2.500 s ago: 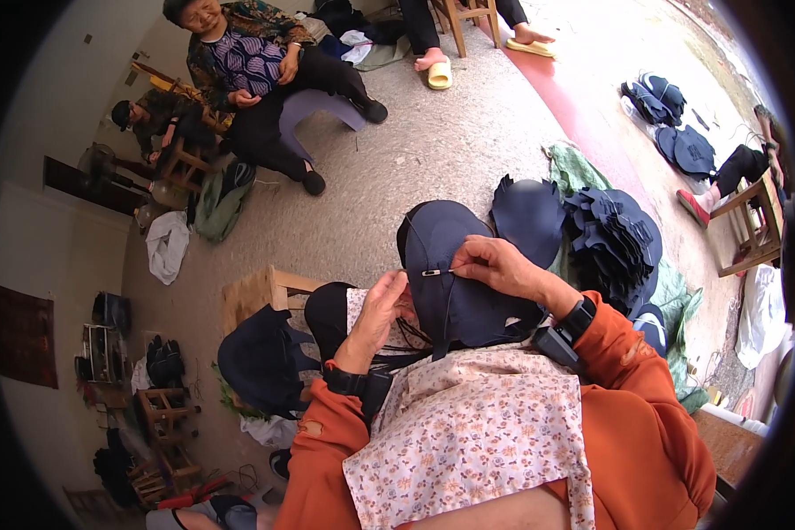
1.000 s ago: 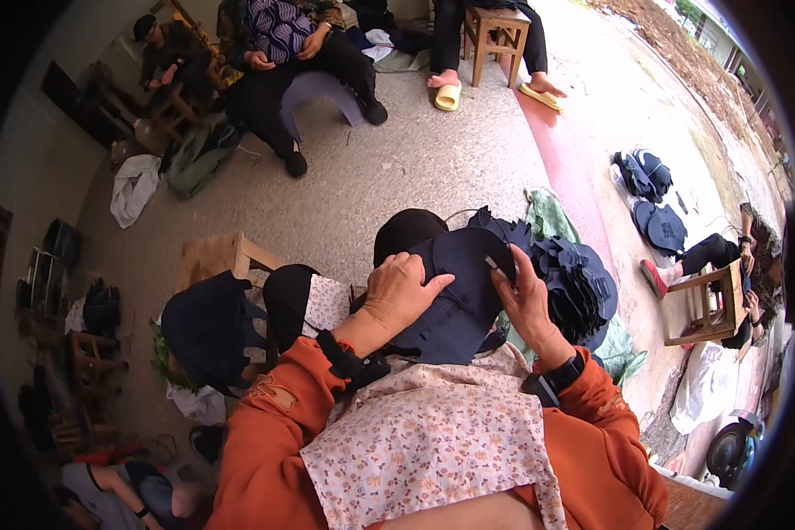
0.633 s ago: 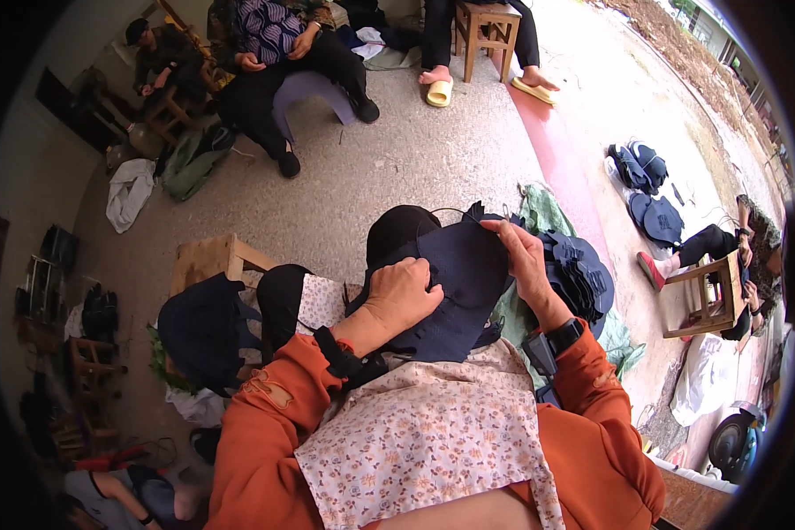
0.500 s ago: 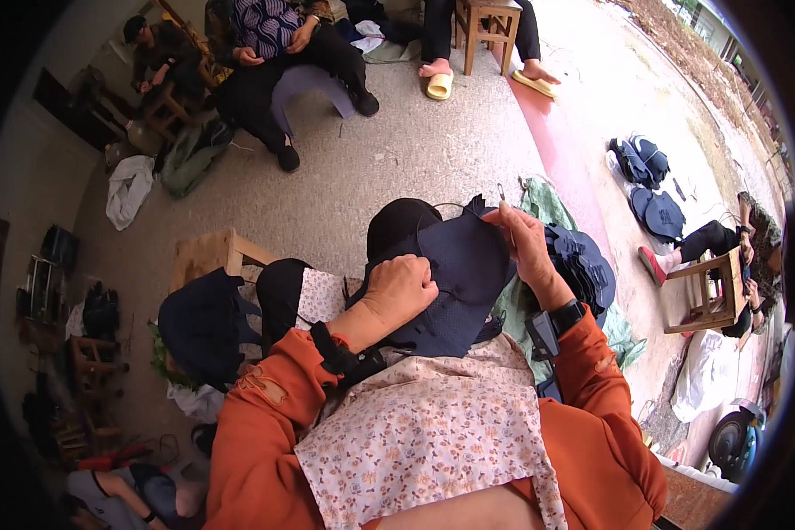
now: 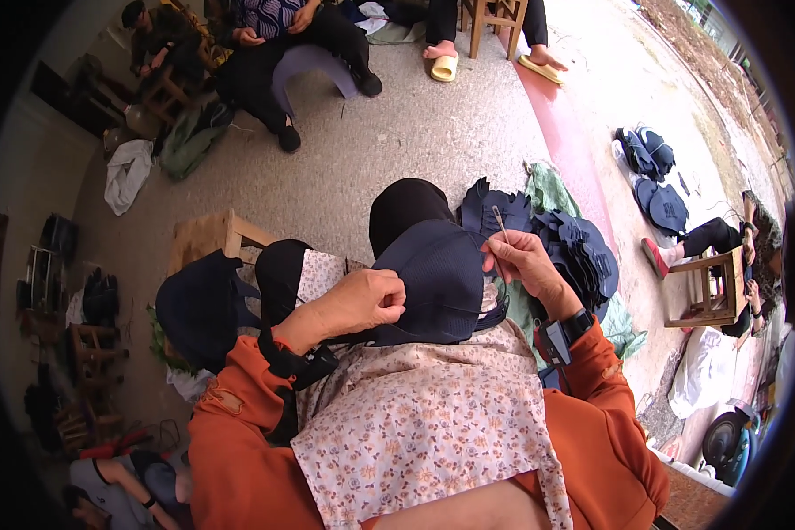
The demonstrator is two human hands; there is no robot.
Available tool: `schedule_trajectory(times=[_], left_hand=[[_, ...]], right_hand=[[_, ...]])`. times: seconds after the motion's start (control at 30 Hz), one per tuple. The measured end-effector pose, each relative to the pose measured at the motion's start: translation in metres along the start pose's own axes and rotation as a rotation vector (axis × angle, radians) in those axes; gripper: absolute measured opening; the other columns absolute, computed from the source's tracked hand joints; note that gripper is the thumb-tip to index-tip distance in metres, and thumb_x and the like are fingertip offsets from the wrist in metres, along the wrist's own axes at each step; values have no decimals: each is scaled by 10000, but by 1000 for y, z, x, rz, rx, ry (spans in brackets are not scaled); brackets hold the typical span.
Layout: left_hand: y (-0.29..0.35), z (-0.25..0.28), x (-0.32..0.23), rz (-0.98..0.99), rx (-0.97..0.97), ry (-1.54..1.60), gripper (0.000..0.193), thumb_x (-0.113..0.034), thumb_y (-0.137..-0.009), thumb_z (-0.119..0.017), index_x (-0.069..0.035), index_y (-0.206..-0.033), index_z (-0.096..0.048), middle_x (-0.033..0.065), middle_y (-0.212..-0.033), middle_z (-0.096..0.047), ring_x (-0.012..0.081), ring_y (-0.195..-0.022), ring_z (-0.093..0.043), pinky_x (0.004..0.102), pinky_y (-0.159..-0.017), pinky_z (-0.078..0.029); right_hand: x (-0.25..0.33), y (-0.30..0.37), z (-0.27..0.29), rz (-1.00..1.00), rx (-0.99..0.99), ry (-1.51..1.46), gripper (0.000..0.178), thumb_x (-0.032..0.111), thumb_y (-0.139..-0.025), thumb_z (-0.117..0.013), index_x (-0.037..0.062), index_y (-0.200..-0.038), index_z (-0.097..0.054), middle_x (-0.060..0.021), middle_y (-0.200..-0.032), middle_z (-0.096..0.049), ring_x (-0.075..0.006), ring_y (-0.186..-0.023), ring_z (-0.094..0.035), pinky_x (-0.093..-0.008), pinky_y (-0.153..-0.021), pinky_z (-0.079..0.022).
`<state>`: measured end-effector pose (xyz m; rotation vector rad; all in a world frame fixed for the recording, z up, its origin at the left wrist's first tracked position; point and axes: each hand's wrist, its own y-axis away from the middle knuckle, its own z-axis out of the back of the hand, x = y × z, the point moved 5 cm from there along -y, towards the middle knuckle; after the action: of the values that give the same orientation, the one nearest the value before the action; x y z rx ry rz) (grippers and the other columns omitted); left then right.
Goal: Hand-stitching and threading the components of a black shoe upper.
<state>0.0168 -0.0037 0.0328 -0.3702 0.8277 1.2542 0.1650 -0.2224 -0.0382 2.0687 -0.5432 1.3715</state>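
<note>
Across my lap lies a dome-shaped navy cloth piece, perhaps a cap part, with a dark thread running along it. My left hand is closed at its left side, fingers curled over the cloth; the fingertips are partly hidden. At the right edge, my right hand pinches a long metal needle that points upward. Dark thread hangs near these fingers. Under the work are a floral apron and my dark-covered knees.
Stacked navy cloth pieces lie right of my knees on a green sheet. Another navy piece drapes over a wooden stool at my left. Other people sit around on stools; more navy bundles lie at the far right.
The navy piece has been turned and now shows a smooth, domed face. My left hand has shifted left and down; the right hand, still with the needle, has moved slightly down.
</note>
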Motion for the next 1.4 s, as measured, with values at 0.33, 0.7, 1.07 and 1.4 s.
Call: schedule_trajectory(times=[0.33, 0.7, 1.07, 1.4], left_hand=[[-15, -23, 2, 3, -64, 31, 122, -108, -799, -681, -17, -850, -617, 100, -804, -626, 202, -726, -622, 322, -668, -499], [-11, -34, 9, 115, -58, -25, 249, -280, -825, -741, -40, -824, -675, 62, -669, -646, 162, -614, -620, 309, -576, -474], [16, 48, 4, -149, -283, -453, 134, -108, -787, -627, -12, -745, -544, 141, -733, -537, 341, -717, -574, 424, -636, -467], [26, 153, -20, 111, -524, -568, 205, -265, -833, -676, -69, -848, -621, 104, -841, -595, 336, -843, -618, 423, -722, -487]], right_hand=[[31, -10, -11, 230, 117, -207, 253, 107, -881, -507, 2, -1029, -685, -58, -976, -685, -33, -542, -461, -173, -441, -276], [32, -44, -50, 163, 57, 324, 310, 257, -823, -790, 15, -979, -675, 35, -844, -613, -38, -799, -538, -183, -659, -436], [35, -20, 18, 259, -393, 2, 150, 173, -901, -695, 50, -912, -610, 27, -772, -616, -39, -660, -550, -177, -565, -415], [5, 15, -1, 79, -321, -38, 177, 217, -911, -687, 113, -874, -548, 81, -644, -494, -7, -440, -344, -180, -402, -219]])
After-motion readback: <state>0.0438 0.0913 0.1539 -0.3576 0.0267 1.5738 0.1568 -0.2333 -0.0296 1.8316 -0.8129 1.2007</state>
